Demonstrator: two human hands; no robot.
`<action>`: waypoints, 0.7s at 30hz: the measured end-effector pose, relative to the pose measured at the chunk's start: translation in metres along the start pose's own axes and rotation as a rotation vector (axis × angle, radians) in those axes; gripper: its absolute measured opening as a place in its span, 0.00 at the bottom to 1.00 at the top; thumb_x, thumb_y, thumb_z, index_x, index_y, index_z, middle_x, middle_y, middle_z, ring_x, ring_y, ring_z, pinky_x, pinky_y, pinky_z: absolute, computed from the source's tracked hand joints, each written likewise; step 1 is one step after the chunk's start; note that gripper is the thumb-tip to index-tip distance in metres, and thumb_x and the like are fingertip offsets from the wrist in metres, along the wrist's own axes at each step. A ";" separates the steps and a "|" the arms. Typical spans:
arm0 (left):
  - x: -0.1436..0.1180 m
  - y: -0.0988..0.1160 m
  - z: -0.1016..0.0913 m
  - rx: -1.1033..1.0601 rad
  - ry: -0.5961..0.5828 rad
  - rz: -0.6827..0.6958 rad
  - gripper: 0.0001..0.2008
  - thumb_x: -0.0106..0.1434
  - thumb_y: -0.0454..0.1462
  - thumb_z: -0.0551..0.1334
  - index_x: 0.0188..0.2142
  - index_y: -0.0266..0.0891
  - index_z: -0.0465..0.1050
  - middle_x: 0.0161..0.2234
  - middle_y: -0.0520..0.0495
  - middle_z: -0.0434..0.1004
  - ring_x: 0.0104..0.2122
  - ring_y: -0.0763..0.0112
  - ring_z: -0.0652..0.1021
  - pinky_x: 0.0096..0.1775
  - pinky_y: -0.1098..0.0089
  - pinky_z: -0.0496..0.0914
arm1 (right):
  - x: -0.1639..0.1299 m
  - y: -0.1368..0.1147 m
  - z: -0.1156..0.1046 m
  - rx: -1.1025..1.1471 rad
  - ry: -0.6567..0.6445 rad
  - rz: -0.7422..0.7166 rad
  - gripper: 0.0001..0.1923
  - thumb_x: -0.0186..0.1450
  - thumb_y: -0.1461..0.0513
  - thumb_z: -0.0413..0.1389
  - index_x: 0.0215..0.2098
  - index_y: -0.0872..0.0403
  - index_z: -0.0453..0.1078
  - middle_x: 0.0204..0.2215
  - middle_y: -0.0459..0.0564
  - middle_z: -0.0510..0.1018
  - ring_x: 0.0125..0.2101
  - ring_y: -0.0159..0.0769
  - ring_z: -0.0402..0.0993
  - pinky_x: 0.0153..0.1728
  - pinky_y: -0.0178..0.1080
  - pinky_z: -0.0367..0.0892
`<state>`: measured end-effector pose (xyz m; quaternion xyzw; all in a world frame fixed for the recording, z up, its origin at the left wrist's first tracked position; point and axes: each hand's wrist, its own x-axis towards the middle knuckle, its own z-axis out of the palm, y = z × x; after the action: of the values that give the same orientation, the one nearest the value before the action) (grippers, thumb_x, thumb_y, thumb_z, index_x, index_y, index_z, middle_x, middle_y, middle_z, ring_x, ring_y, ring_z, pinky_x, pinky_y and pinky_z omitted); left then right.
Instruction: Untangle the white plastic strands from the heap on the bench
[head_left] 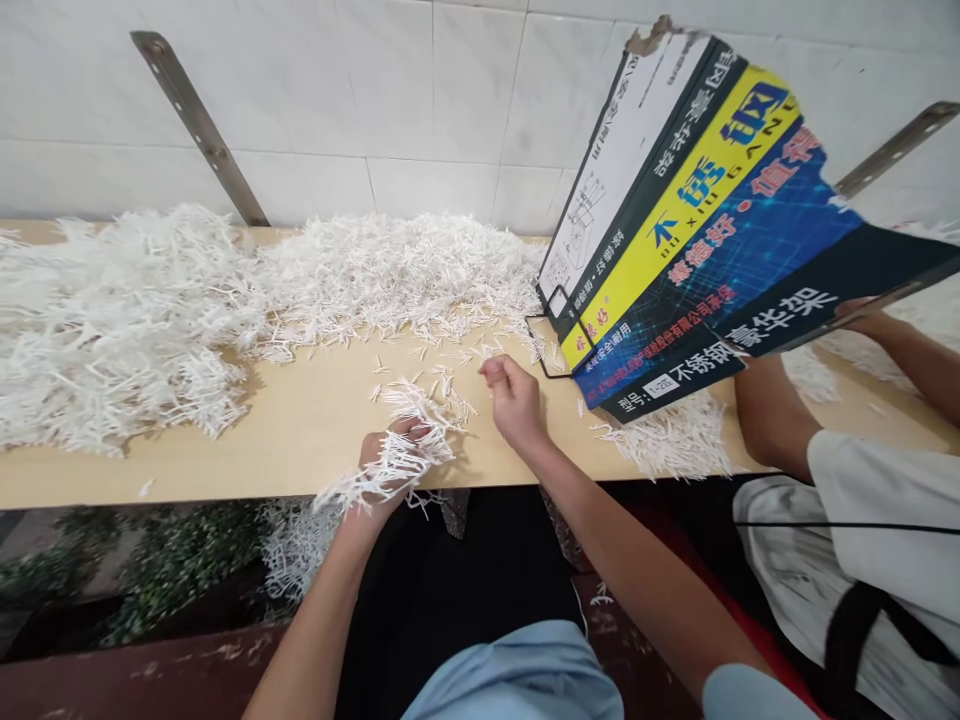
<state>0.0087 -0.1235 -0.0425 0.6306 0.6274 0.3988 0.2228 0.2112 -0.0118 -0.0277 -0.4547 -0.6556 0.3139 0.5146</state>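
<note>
Bunch of white branched strips (409,458): in left hand (373,450), fingers curled around it, above near edge of tabletop (315,410). Right hand (517,402): curled closed, contents indiscernible. Heaped white strips (412,265): along tiled wall (405,90).

Strands (405,265): white
Tabletop (300,410): pale tan
Cardboard panel (667,265): diagonal bands of white, dark green, yellow, blue
Wall tiles (472,70): white, faint grey veining
Wearer's shirt (525,672): light blue

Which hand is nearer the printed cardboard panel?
Right. The right hand is left of the printed cardboard panel, apart from it; the left hand, holding white branched strands, is farther left.
</note>
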 end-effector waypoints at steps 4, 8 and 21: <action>0.003 0.003 0.002 -0.002 -0.125 0.033 0.14 0.62 0.42 0.63 0.41 0.38 0.83 0.26 0.49 0.81 0.25 0.67 0.78 0.30 0.72 0.69 | -0.002 -0.013 0.001 -0.148 -0.242 -0.245 0.26 0.77 0.46 0.46 0.64 0.48 0.70 0.63 0.55 0.73 0.64 0.48 0.65 0.64 0.52 0.60; 0.003 0.008 0.000 -0.030 -0.172 0.033 0.14 0.63 0.41 0.63 0.44 0.37 0.82 0.26 0.48 0.81 0.26 0.68 0.77 0.31 0.73 0.68 | -0.004 -0.012 -0.002 -0.071 -0.531 -0.262 0.24 0.76 0.45 0.51 0.58 0.48 0.76 0.54 0.54 0.81 0.56 0.47 0.74 0.57 0.49 0.67; -0.002 0.016 -0.008 -0.083 -0.206 -0.018 0.12 0.63 0.44 0.64 0.37 0.37 0.80 0.24 0.53 0.75 0.25 0.73 0.72 0.30 0.75 0.64 | -0.001 0.006 -0.003 0.042 0.007 0.132 0.22 0.75 0.50 0.49 0.27 0.51 0.66 0.20 0.45 0.67 0.22 0.34 0.63 0.25 0.37 0.58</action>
<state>0.0122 -0.1286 -0.0261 0.6529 0.5899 0.3554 0.3155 0.2157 -0.0101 -0.0324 -0.4870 -0.6157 0.3593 0.5046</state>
